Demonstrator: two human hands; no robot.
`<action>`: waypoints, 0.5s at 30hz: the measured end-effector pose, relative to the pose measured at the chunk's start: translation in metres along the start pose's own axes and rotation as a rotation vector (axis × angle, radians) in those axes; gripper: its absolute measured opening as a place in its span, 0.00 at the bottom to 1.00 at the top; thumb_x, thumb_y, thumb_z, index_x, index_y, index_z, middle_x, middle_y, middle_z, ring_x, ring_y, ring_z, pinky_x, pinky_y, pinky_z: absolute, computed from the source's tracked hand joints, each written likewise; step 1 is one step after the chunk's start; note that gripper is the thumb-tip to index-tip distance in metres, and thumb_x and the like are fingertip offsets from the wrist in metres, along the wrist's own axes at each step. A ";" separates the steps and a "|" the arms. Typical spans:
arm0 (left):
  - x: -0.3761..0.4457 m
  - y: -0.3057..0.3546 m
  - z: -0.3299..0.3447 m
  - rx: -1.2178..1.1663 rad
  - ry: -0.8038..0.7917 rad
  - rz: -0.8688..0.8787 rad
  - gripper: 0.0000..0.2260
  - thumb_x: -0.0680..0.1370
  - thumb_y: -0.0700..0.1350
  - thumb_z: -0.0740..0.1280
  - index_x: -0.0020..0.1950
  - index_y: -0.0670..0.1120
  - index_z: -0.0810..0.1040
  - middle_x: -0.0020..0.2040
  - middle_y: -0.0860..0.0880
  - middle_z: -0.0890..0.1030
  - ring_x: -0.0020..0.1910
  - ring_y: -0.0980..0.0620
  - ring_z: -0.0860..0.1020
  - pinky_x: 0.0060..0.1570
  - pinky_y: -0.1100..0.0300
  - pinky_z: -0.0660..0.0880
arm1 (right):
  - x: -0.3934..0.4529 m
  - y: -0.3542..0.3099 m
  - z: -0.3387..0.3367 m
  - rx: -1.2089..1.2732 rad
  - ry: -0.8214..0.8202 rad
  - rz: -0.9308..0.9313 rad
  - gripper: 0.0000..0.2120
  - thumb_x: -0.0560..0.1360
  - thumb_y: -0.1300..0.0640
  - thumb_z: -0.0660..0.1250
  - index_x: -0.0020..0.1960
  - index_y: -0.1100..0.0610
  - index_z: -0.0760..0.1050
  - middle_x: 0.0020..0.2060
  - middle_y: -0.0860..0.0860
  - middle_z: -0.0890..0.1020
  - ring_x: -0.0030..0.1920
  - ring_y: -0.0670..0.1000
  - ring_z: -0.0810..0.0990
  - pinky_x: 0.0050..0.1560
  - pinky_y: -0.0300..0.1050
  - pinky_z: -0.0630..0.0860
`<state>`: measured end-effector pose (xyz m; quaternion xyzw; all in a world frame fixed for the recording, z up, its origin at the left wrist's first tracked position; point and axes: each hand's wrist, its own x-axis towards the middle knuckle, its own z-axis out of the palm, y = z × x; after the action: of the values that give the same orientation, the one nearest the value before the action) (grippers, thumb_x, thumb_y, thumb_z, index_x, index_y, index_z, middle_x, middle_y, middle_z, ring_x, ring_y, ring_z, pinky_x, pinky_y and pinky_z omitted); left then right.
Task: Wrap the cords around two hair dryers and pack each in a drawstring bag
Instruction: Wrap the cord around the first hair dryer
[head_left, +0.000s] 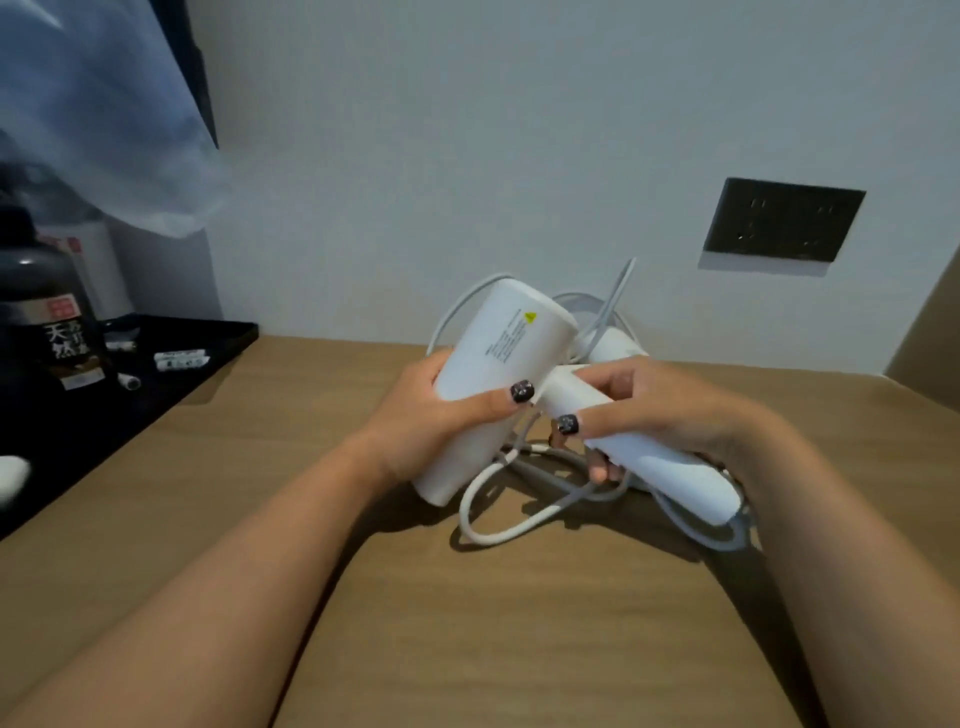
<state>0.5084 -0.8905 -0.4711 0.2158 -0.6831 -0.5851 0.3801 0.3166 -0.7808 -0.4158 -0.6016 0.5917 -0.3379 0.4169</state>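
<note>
Head view, looking down over both forearms onto a wood-grain table. I see the left hand wrapped round the barrel of a white hair dryer, thumb across the near side, dark patterned polish on the nail. The right hand grips the dryer's handle, thumb on top and fingers curled beneath. The dryer is held just above the table, barrel tilted up and away to the right.

On the barrel there is a yellow triangular warning mark and a block of fine printed text below it; too small for me to read. No brand mark that I can make out.

The white cord lies in loose loops on the table under the hands, unwound. Behind the held dryer I can see part of a second white hair dryer with more cord arching up against the wall; how it lies I cannot tell.

Left edge: a black tray carrying small white sachets or tubes with illegible print, and a dark bottle with a red square emblem and white Chinese characters, of which I read 天然; the rest is blurred. A pale translucent bag hangs above it at the upper left.

On the wall to the right, a dark socket panel.
</note>
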 end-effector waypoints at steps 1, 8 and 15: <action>0.000 0.002 0.000 0.015 0.057 0.015 0.27 0.57 0.56 0.78 0.51 0.46 0.81 0.46 0.45 0.84 0.44 0.45 0.82 0.43 0.48 0.79 | -0.001 0.000 0.001 -0.074 0.094 -0.011 0.13 0.71 0.60 0.73 0.55 0.56 0.80 0.38 0.51 0.85 0.34 0.53 0.83 0.35 0.41 0.80; 0.007 0.012 -0.017 -0.002 0.262 -0.059 0.34 0.54 0.61 0.76 0.55 0.46 0.80 0.45 0.42 0.84 0.37 0.46 0.82 0.36 0.54 0.78 | -0.007 0.011 -0.009 -0.169 0.269 -0.048 0.18 0.69 0.41 0.68 0.45 0.56 0.81 0.35 0.57 0.83 0.31 0.57 0.80 0.36 0.48 0.76; 0.003 0.013 -0.014 -0.019 0.047 -0.137 0.26 0.62 0.56 0.75 0.57 0.47 0.77 0.43 0.45 0.83 0.37 0.48 0.81 0.36 0.55 0.77 | 0.001 0.034 -0.018 0.010 0.262 -0.033 0.24 0.61 0.39 0.72 0.36 0.61 0.81 0.28 0.57 0.78 0.20 0.49 0.67 0.20 0.36 0.64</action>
<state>0.5193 -0.8993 -0.4573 0.2718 -0.6521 -0.6110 0.3572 0.2861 -0.7816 -0.4393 -0.5598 0.6294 -0.4235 0.3334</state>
